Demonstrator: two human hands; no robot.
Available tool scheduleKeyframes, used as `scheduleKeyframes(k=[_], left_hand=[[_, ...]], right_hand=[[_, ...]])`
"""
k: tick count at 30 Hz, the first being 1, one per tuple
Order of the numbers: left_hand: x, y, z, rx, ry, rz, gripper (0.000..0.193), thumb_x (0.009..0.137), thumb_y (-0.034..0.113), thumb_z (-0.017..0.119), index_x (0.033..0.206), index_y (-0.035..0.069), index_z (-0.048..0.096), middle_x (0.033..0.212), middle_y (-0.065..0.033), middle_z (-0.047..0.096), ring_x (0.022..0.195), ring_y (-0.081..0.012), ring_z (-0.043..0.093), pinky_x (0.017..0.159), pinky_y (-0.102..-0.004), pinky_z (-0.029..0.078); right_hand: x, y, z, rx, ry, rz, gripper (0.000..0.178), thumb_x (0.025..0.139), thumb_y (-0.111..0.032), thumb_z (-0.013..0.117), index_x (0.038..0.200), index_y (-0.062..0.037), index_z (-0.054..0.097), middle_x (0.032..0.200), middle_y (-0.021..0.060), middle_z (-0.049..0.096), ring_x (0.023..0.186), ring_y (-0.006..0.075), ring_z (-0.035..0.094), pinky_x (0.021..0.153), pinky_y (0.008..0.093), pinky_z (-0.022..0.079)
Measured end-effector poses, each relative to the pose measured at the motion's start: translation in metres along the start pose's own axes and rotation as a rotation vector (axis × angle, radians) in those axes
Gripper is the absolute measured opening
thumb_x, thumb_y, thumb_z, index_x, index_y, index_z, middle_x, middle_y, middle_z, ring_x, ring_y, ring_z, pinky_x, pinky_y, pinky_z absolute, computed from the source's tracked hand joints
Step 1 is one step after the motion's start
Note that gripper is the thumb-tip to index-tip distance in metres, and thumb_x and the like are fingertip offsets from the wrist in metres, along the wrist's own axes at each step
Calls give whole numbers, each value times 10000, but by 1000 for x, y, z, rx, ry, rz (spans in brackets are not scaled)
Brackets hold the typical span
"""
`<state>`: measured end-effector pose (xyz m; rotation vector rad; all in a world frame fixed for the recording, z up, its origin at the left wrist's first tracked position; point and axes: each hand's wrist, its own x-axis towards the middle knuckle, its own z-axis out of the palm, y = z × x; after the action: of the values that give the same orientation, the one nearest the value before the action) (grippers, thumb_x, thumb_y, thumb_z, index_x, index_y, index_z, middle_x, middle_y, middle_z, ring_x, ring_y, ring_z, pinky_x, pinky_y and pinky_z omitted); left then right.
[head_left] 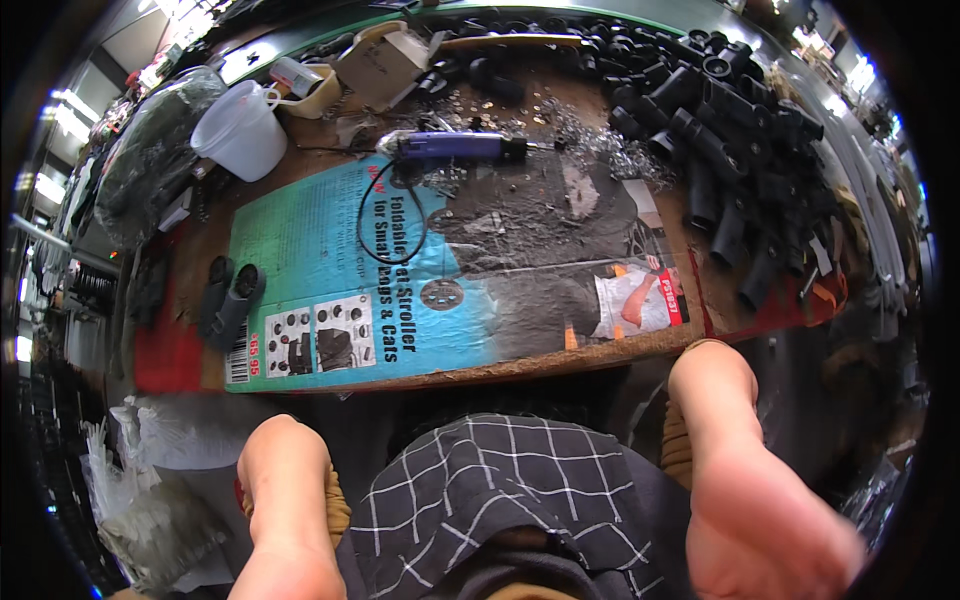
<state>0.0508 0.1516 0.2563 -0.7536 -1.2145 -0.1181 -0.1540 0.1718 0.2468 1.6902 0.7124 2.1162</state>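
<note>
My left hand [284,440] and my right hand [712,372] are lowered at the near side of the workbench, on either side of my lap. Both wrists bend downward, and mustard-yellow ribbed cloth shows beside each. My fingers are hidden, so I cannot tell whether they hold anything. Nearest my right hand is the front edge of a printed blue-and-dark cardboard sheet [330,215] covering the bench. On its far part lies a purple power screwdriver [455,147], bit pointing right, with a looped black cord [362,225]. Two dark grey plastic parts [240,290] rest at the left.
Black tubular plastic parts [710,140] are heaped at the right and far side. Loose small metal pieces [600,140] lie scattered near the screwdriver. At the far left stand a white bucket [240,130] and a cardboard box [383,68]. Plastic bags [165,520] sit below the bench's left end.
</note>
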Motion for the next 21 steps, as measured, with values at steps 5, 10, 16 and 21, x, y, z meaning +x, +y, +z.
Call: scheduleKeyframes(k=[5,10,16,21], left_hand=[[-13,1,-22,168,21,-68,207,975,217,521,1069,84,649,1101,-70,604,1031,-213,562,832,-321,453],[-16,12,-11,-9,69,-1178,167,922,359,634,917,203,695,1154,-10,503,1066,-176,440,841,-342,391],[-23,11,-32,347,98,-777,261,964,399,542,1128,241,669,1187,51,556,1096,-150,476,881,-335,380],[-26,7,-35,441,139,-806,213,944,373,548,1100,309,677,1145,77,581,1066,-135,487,892,-337,356]], right_hand=[[-21,3,11,-244,45,-267,393,976,-248,465,1305,-44,529,1370,90,522,1280,259,450,1094,443,319],[-33,-7,42,5,243,1050,317,988,-287,534,1268,-141,563,1174,98,604,1077,224,564,958,449,414],[-41,-10,42,-183,-45,391,335,990,-264,512,1283,-103,543,1214,117,580,1125,244,530,993,457,388],[-31,-14,39,-285,-79,293,351,992,-245,494,1295,-72,527,1248,133,561,1165,260,502,1022,464,366]])
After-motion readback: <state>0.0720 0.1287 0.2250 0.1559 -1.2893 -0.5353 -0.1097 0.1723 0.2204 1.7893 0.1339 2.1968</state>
